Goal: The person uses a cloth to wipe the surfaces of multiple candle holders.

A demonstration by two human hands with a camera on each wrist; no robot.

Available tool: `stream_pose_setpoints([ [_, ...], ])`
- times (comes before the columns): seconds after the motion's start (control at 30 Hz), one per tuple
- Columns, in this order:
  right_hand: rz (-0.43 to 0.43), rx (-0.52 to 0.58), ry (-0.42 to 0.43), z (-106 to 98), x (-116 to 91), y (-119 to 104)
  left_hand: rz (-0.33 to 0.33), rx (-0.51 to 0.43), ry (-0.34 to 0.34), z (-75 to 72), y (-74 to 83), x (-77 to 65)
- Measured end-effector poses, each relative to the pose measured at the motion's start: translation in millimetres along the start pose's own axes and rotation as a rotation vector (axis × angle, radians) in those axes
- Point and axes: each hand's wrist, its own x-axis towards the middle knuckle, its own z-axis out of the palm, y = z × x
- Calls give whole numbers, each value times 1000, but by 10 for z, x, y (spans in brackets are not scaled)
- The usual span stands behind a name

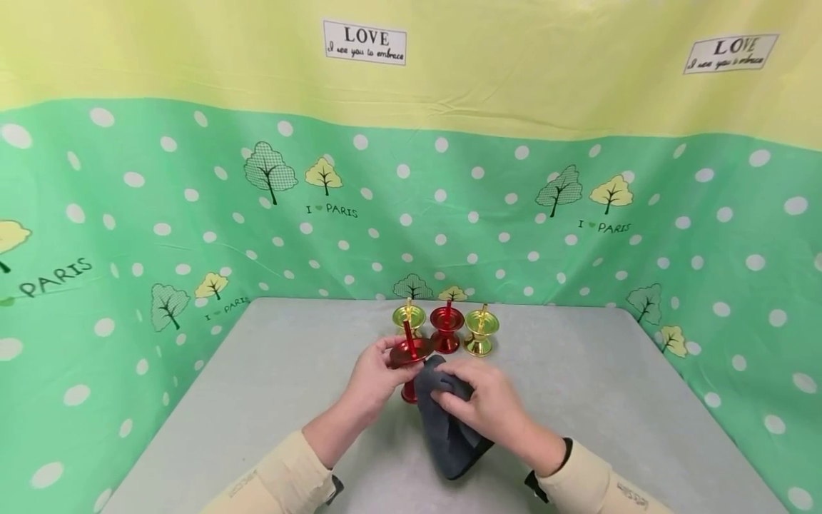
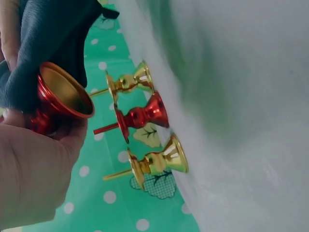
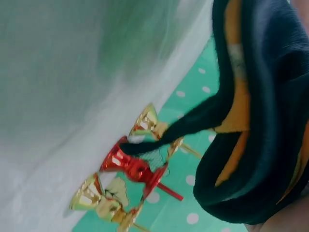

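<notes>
My left hand (image 1: 371,375) grips a red metallic candle holder (image 1: 411,351) around its middle, raised over the grey table. Its shallow dish with a central rod faces up; the hollow underside of its base (image 2: 67,92) shows in the left wrist view. My right hand (image 1: 491,401) pinches a dark grey-blue cloth (image 1: 443,435) against the holder's right side, and the cloth hides part of the stem. In the right wrist view the hanging cloth (image 3: 270,111) shows orange bands, and only a bit of the hand appears at the edge.
Behind my hands, a row of holders stands upright: a gold one (image 1: 417,314), a red one (image 1: 447,328) and another gold one (image 1: 481,332). The grey table (image 1: 289,343) meets a green dotted curtain (image 1: 359,250) at the back and sides.
</notes>
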Motion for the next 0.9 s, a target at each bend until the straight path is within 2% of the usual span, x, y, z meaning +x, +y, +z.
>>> stream_pose_setpoints([
  [0.1,79,-20,-51,-41,-12,90,17,13,-33,-22,-3,-11],
  [0.2,235,-60,-104,-70,-41,191,14,8,-52,-38,-2,-20],
  [0.27,326,-82,-128,-80,-68,229,8,7,-43,-44,-6,-27],
  [0.33,347,-81,-119,-87,-94,222,-8,2,-14,-47,-11,-29],
  [0.4,297,-55,-81,-90,-103,177,-16,-1,24,-49,-19,-31],
  [0.53,68,-6,8,-81,-67,32,-23,-11,84,-34,-22,-26],
  [0.63,-73,-22,41,-42,-30,-59,-17,-9,94,2,-5,-33],
  [0.73,-119,-46,63,-7,-20,-88,0,-13,24,6,12,-47],
  [0.9,-81,-40,69,-34,-26,-60,32,-62,-211,-114,45,-45],
])
